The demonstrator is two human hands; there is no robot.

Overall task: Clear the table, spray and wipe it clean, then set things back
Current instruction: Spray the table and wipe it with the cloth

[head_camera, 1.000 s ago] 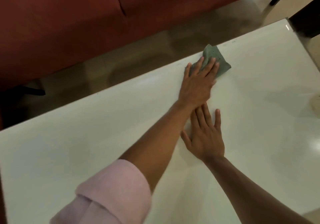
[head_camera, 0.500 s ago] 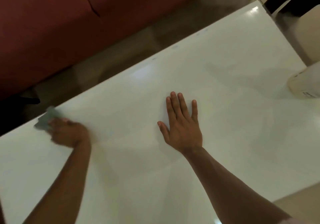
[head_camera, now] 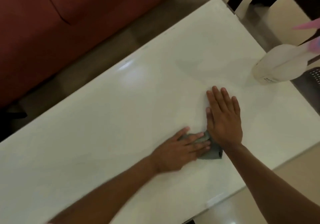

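Left hand is flat on the white desk, palm down, fingers stretched out and pressing on the grey-green cloth, which sits near the middle of the desk, toward the near edge; no pinch here, just an open hand pinning the cloth to the surface. The cloth peeks out past the fingertips as a crumpled wedge and runs right up against the heel of the right hand. That right hand lies flat too, fingers open and close together, pointing away toward the far edge, holding nothing. Over at the right end of the desk stands a translucent white spray bottle with a pink top, well apart from both hands. The surface shines with glare patches. Beyond the far edge there's a strip of floor and a dark red sofa
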